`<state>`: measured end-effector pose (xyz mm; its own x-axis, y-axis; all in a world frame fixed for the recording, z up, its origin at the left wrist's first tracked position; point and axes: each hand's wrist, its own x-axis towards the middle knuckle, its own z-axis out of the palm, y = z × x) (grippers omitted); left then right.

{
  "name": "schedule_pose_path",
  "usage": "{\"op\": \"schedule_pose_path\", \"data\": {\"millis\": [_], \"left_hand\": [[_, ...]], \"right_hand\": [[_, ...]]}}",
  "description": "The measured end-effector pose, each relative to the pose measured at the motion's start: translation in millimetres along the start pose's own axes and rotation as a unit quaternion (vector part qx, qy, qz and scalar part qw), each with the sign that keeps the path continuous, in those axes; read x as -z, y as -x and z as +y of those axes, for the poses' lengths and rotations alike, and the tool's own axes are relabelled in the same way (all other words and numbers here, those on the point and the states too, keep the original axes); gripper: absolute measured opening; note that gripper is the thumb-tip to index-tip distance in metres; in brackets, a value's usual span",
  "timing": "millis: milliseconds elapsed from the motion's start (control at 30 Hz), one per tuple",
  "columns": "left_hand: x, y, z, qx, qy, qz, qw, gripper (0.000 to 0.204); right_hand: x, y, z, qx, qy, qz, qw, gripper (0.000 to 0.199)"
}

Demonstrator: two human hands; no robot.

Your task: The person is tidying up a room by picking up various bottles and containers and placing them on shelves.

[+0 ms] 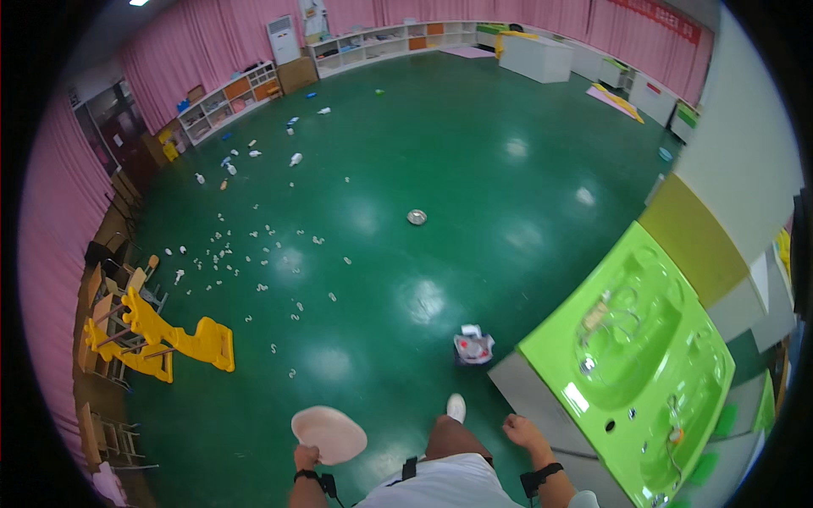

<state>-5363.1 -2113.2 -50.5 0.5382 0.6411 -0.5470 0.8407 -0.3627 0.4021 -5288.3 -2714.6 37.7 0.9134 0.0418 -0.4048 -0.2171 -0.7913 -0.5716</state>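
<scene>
My left hand point(306, 456) is closed on the rim of a pale pink, shallow round basin point(330, 434) at my left side, out over the green floor. The basin is tilted and nothing shows in it. On my other side, my right hand point(520, 430) hangs with its fingers curled in and no object visible in them. It is nearest to the white side of a bright green double-sink unit point(555, 366), apart from it. Beyond my white shoe point(456, 408), an open bag or small bin point(472, 347) with white and red contents stands beside that unit.
Many small white curved pieces point(224, 252) lie scattered over the left floor, with several bottles point(231, 169) farther back. A round metal dish point(416, 217) sits mid-floor. Yellow giraffe-shaped play frames point(190, 343) and wooden chairs point(110, 436) line the left. Low shelves point(373, 49) stand far back.
</scene>
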Motion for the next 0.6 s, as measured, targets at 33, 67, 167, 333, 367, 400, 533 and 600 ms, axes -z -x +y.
{"op": "schedule_pose_path", "data": {"millis": [33,67,167,333,367,400,533,600], "left_hand": [[-3.5,-29.6,-21.2,0.024,-0.028,0.023,0.999,0.026],[0.5,-49.8,-58.5,-0.13,-0.126,0.008,0.983,0.026],[-6.3,-94.7,-4.0,-0.176,-0.152,0.01,0.973,0.026],[12.1,-92.1,159.1,0.187,0.102,0.035,0.976,0.027],[16.9,-109.8,193.9,0.182,0.121,0.035,0.975,0.027],[23.7,-120.9,221.2,0.181,0.138,0.042,0.973,0.028],[38.6,-183.8,336.8,0.188,0.197,0.041,0.961,0.031],[42.8,-224.1,393.6,0.19,0.223,0.032,0.955,0.033]], "right_hand": [[3.8,-37.6,-7.7,0.01,0.026,-0.03,0.999,0.026],[4.4,-77.5,-15.4,0.022,0.051,-0.061,0.997,0.027],[19.4,-184.1,-33.4,0.04,0.064,-0.048,0.996,0.026],[54.1,-342.4,-80.7,0.03,0.056,-0.035,0.997,0.029],[58.9,-375.2,-93.4,0.023,0.053,-0.046,0.997,0.029],[67.8,-406.8,-113.4,0.049,0.049,-0.079,0.994,0.029],[99.9,-531.4,-207.3,0.136,0.074,-0.104,0.983,0.027],[118.4,-588.3,-247.3,0.116,0.066,-0.124,0.983,0.028]]}}
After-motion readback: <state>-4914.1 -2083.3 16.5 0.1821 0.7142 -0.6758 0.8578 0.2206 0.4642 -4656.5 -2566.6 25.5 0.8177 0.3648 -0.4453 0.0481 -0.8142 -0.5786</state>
